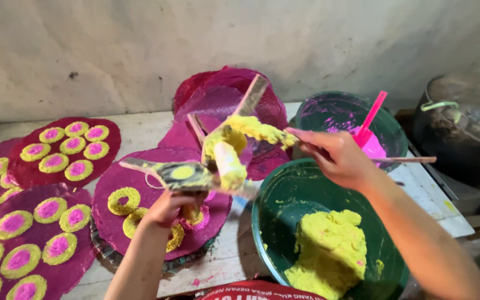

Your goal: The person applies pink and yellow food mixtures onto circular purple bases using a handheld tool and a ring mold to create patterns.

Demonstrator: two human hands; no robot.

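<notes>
My left hand [169, 209] grips the handle of a wooden press tool [195, 175] smeared with yellow dough, held above a magenta round mat [159, 214]. On that mat lie a few yellow dough rings [124, 200]. My right hand [333, 156] holds a thin wooden stick [404, 160] whose tip carries a strip of yellow dough [259, 130] at the tool's top. Below my right arm stands a green basin [281, 203] holding a lump of yellow dough [330, 250].
Magenta mats covered with yellow-and-pink rings [68, 147] lie on the white wooden surface at left. A stack of bare magenta mats [218, 97] leans by the wall. A second green basin [343, 114] holds pink dough and a pink scoop [370, 119]. A dark pot [465, 125] sits at right.
</notes>
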